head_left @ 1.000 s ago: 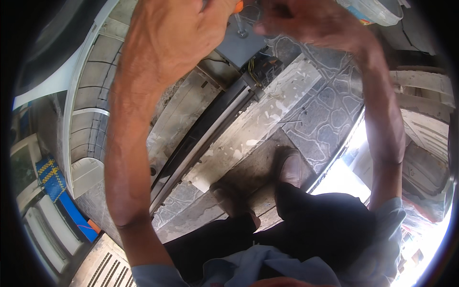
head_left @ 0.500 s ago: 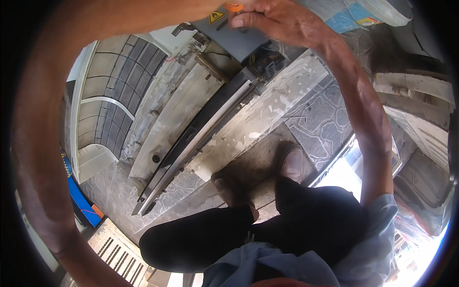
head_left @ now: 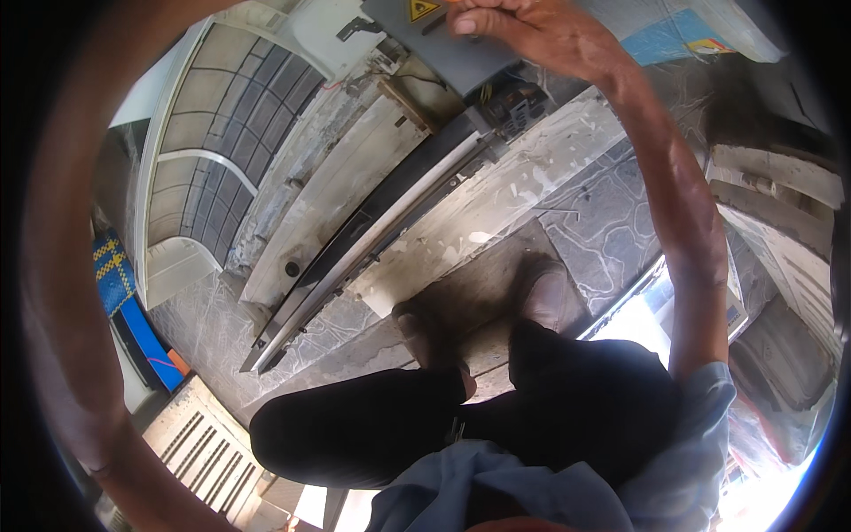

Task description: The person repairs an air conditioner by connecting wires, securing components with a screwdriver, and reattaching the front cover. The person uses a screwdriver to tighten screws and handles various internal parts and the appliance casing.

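My right hand point(head_left: 541, 35) is at the top edge, its thumb and fingers closed around a small orange thing point(head_left: 455, 3), mostly cut off by the frame, so its kind cannot be told. It is over a grey metal box point(head_left: 470, 66) with a yellow warning triangle point(head_left: 423, 8). My left forearm point(head_left: 66, 266) curves up the left rim and leaves at the top; the left hand is out of view. Below the box, a long black-and-silver strip point(head_left: 372, 230) slants across a dirty off-white casing point(head_left: 332, 191). Some dark wiring parts point(head_left: 512, 108) show at the box's lower edge.
A white-framed mesh filter panel point(head_left: 160, 199) leans at left, near a blue strip point(head_left: 146, 341). A slotted cream panel point(head_left: 204, 443) is lower left. A hex key point(head_left: 560, 211) lies on stone-patterned floor by my shoes point(head_left: 542, 297). Pale casings point(head_left: 771, 208) stand at right.
My left forearm has swung away from the top centre toward the upper left. The right hand sits slightly higher and farther right in view, and less of the orange thing shows. The view has shifted slightly.
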A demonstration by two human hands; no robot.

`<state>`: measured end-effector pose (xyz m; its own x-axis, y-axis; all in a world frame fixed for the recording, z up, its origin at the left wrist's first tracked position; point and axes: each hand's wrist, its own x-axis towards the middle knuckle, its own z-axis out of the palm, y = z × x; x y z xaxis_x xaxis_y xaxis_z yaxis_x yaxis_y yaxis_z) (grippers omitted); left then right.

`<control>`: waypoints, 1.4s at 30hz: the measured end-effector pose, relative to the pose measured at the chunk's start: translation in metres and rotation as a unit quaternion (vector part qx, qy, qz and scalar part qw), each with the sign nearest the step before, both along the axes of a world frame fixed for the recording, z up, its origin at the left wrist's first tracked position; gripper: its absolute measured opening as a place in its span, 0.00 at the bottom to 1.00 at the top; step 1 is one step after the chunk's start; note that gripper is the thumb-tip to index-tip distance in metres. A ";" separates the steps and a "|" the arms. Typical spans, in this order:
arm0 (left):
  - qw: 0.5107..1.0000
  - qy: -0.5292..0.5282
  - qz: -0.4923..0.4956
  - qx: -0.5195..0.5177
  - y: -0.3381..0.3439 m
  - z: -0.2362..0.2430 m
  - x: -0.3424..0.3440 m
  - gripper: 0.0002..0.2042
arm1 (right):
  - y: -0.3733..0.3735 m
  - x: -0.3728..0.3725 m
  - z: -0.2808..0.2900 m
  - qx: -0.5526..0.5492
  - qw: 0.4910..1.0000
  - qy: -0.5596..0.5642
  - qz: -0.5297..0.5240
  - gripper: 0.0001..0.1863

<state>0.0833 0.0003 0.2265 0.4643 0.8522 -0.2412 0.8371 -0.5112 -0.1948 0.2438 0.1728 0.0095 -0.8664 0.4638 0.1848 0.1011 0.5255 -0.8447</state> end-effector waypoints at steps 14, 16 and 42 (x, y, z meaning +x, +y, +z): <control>1.000 -0.001 0.000 0.006 0.007 -0.006 0.002 0.09 | 0.001 0.011 -0.001 0.017 1.000 -0.004 -0.008 0.18; 1.000 -0.004 0.001 0.005 0.013 -0.009 0.003 0.09 | -0.002 0.011 0.004 -0.012 1.000 0.005 -0.005 0.18; 0.999 0.044 0.000 0.000 0.057 -0.006 0.021 0.07 | 0.012 0.002 0.001 0.013 0.992 0.119 0.033 0.20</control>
